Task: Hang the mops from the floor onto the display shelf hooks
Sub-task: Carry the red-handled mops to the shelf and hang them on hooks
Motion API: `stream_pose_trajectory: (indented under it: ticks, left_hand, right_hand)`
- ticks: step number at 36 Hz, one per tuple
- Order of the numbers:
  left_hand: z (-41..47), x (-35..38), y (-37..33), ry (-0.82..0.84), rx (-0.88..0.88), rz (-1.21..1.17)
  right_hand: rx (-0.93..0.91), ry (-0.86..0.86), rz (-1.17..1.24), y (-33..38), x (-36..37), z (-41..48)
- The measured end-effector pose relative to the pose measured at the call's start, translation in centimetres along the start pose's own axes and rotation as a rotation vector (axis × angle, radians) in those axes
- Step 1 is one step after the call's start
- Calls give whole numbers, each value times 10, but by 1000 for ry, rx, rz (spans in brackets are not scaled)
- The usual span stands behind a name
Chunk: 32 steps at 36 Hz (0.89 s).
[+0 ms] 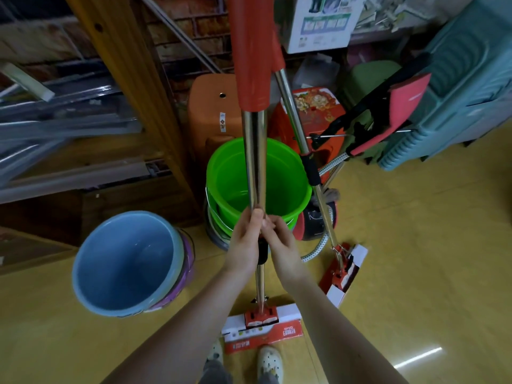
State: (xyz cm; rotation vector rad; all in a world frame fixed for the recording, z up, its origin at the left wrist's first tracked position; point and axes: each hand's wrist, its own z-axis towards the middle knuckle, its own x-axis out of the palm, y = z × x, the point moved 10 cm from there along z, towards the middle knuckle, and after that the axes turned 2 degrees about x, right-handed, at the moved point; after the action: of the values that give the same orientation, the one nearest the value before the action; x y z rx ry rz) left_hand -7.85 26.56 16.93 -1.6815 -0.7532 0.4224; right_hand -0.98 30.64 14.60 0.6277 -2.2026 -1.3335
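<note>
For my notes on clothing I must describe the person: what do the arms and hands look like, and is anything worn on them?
The left forearm and right forearm are bare as far as the picture shows; no sleeve is visible. The left hand and right hand wear no gloves. No watch, bracelet or ring can be seen.

Upright mop (pixel 256 162): left hand (pixel 243 239) and right hand (pixel 285 245) grip its steel shaft side by side. Its mop head (pixel 261 325) (red-and-white sleeve) rests on the yellow floor (pixel 415 245). A second mop (pixel 293 115) leans right of the green bucket (pixel 221 167); a blue bucket (pixel 83 273) sits to the left.
</note>
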Motion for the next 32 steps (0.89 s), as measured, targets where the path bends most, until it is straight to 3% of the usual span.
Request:
stream_pose_trajectory:
  ticks: [5,32]
  left_hand:
    - [-31,8,-9,-83,24,-75]
    - [-155,56,-154,-161,87,-118]
  right_hand:
    - [-23,48,62,6,-2,-27]
    - [-292,37,101,136,-3,-161]
